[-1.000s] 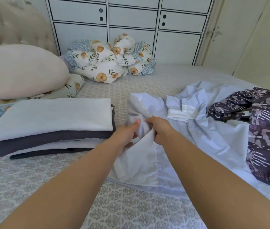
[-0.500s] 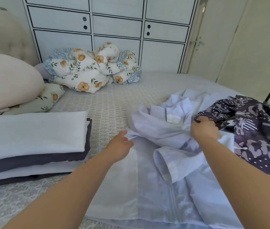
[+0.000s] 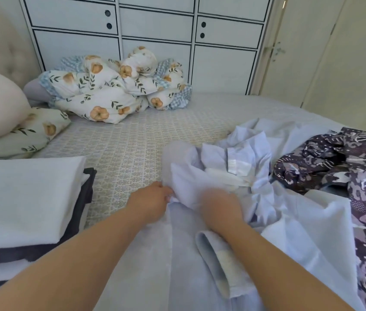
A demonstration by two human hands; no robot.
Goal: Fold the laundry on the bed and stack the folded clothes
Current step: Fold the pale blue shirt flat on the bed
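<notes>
The right hand [image 3: 219, 204] has been brought back from the shirt's far side to beside the left hand [image 3: 149, 202]. The pale blue shirt [image 3: 233, 176], crumpled on the bed [image 3: 132, 142], is pinched by the left grip; the right grip is too blurred to be judged. Spreading is not yet finished, and the folded stack [image 3: 27, 198] is untouched.

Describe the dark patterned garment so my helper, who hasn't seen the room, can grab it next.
On the bed, look to the right side, beside the crumpled pale blue shirt that both hands are working on. The dark purple garment with pale camouflage-like blotches and stripes lies there unfolded, the only dark printed piece.
</notes>
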